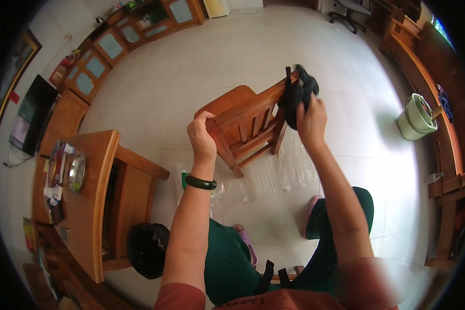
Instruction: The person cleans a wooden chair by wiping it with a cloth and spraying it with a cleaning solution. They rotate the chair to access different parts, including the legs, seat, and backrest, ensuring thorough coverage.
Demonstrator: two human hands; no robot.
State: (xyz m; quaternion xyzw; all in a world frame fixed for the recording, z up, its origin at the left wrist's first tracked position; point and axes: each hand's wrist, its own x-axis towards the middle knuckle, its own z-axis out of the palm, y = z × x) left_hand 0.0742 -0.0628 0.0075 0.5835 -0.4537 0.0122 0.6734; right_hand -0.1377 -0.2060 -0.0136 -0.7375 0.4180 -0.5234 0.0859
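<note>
In front of me is a small wooden chair (252, 104), its slatted back towards me and its seat beyond. My left hand (202, 135), below a dark green bangle (200, 182) on the wrist, grips the left end of the chair's top rail. At the right end, my right hand (314, 120) holds a bunched black fabric item (294, 99) against the rail. Straps seem to stick up from this item, but blur hides exactly what it is. Clear plastic sheeting (265, 180) lies on the floor beneath and in front of the chair.
To my left stands a wooden table (106, 170) with a metal dish (76, 172) and small items. A black rounded object (149, 250) is beside it. A green object (184, 179) shows behind my left wrist. Pale green buckets (416, 118) stand by a wooden bench (445, 143) on the right.
</note>
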